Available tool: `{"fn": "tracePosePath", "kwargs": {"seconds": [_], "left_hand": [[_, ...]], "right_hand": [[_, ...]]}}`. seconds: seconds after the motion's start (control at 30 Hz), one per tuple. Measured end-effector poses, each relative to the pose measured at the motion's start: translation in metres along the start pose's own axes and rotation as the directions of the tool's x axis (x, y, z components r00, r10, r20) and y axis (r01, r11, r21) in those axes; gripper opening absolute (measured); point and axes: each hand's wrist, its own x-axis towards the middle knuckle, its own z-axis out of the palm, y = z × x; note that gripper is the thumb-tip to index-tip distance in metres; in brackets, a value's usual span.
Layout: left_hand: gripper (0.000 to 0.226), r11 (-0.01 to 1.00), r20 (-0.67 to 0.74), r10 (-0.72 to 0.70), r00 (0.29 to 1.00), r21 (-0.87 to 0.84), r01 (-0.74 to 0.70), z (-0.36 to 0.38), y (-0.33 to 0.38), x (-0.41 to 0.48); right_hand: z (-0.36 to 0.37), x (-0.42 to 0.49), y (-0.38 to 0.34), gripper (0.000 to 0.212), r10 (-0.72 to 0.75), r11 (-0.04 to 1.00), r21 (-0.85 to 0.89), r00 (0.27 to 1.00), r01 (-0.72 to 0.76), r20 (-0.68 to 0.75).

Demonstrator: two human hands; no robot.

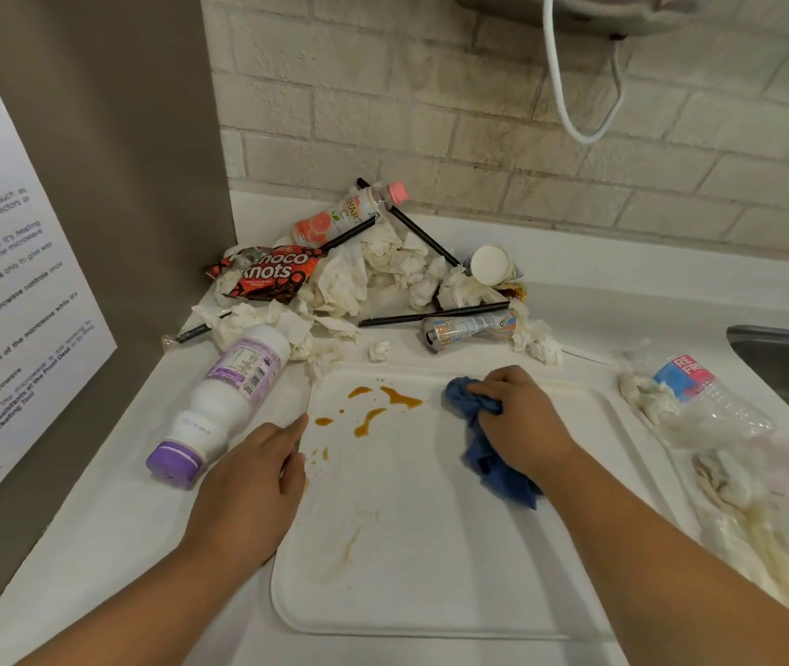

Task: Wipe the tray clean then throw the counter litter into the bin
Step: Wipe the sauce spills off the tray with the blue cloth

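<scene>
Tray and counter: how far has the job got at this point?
Done: the tray's near half shows only faint smears. In hand: the right hand presses a blue cloth on the tray beside brown spills; the left hand rests on its left edge. Left: those spills, then the tissue pile and bottles on the counter; no bin in view.

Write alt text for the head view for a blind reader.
A right hand grips a blue cloth on a white tray beside brown spills; the left hand rests at the tray's left edge. A litter pile sits on the counter behind.
</scene>
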Motion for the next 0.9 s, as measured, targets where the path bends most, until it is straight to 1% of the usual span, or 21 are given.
{"fn": "tracePosePath", "kwargs": {"seconds": [0.03, 0.07, 0.13, 0.17, 0.23, 0.3, 0.4, 0.5, 0.6, 0.67, 0.73, 0.77, 0.8, 0.83, 0.9], "left_hand": [[0.045, 1.0, 0.002, 0.0, 1.0, -0.002, 0.0, 0.0, 0.0, 0.0], [0.045, 1.0, 0.002, 0.001, 1.0, -0.003, -0.001, 0.0, 0.0, 0.0], [0.044, 1.0, -0.005, 0.001, 1.0, -0.001, -0.001, 0.0, 0.0, 0.0], [0.044, 1.0, -0.009, 0.0, 1.0, 0.0, 0.0, 0.0, 0.0, 0.0], [0.044, 1.0, -0.009, -0.001, 1.0, 0.01, 0.001, 0.0, 0.0, 0.0], [0.044, 1.0, -0.004, 0.004, 1.0, 0.018, -0.004, 0.001, -0.001, 0.0], [0.045, 1.0, 0.001, 0.004, 1.0, 0.017, -0.004, 0.001, -0.001, 0.0], [0.045, 1.0, 0.004, 0.004, 1.0, 0.021, -0.004, 0.001, -0.002, 0.0], [0.045, 1.0, 0.008, 0.006, 1.0, 0.015, -0.006, 0.002, -0.002, 0.0], [0.045, 1.0, 0.002, 0.006, 1.0, 0.011, -0.006, 0.002, -0.002, 0.001], [0.045, 1.0, -0.005, 0.005, 1.0, 0.004, -0.005, 0.002, -0.003, 0.0], [0.045, 1.0, -0.007, 0.005, 1.0, 0.0, -0.005, 0.002, -0.002, 0.0], [0.045, 1.0, -0.008, 0.006, 1.0, 0.001, -0.006, 0.002, -0.003, 0.0], [0.045, 1.0, -0.009, 0.006, 1.0, 0.002, -0.006, 0.002, -0.003, 0.0], [0.045, 1.0, -0.009, 0.006, 1.0, 0.002, -0.006, 0.003, -0.003, 0.001]], "right_hand": [[-0.006, -0.001, 0.006, 0.033, 0.035, 0.999, 0.016, 0.997, -0.034, -0.068], [-0.014, 0.0, 0.014, 0.032, 0.1, 0.995, 0.039, 0.984, -0.095, -0.148], [-0.031, 0.001, 0.039, 0.034, 0.242, 0.97, 0.054, 0.935, -0.236, -0.26], [-0.038, 0.002, 0.05, 0.035, 0.299, 0.952, 0.027, 0.915, -0.303, -0.271], [-0.045, 0.004, 0.062, 0.037, 0.379, 0.907, -0.102, 0.898, -0.408, -0.223], [-0.042, 0.006, 0.057, 0.037, 0.393, 0.88, -0.215, 0.904, -0.423, -0.168], [-0.027, 0.009, 0.034, 0.033, 0.314, 0.889, -0.321, 0.945, -0.327, -0.092], [-0.006, 0.01, 0.007, 0.039, 0.217, 0.94, -0.262, 0.975, -0.221, -0.043], [0.015, 0.007, -0.027, 0.048, 0.049, 0.954, -0.299, 0.996, -0.026, 0.069], [0.025, 0.005, -0.048, 0.053, -0.101, 0.934, -0.322, 0.978, 0.157, 0.181], [0.03, 0.006, -0.057, 0.054, -0.22, 0.916, -0.263, 0.926, 0.304, 0.308], [0.028, 0.007, -0.059, 0.051, -0.256, 0.923, -0.189, 0.902, 0.335, 0.349], [0.025, 0.009, -0.058, 0.047, -0.26, 0.94, -0.115, 0.895, 0.32, 0.363], [0.02, 0.012, -0.056, 0.043, -0.238, 0.96, -0.062, 0.909, 0.274, 0.342], [0.014, 0.019, -0.051, 0.038, -0.142, 0.987, -0.043, 0.962, 0.157, 0.235]]}}
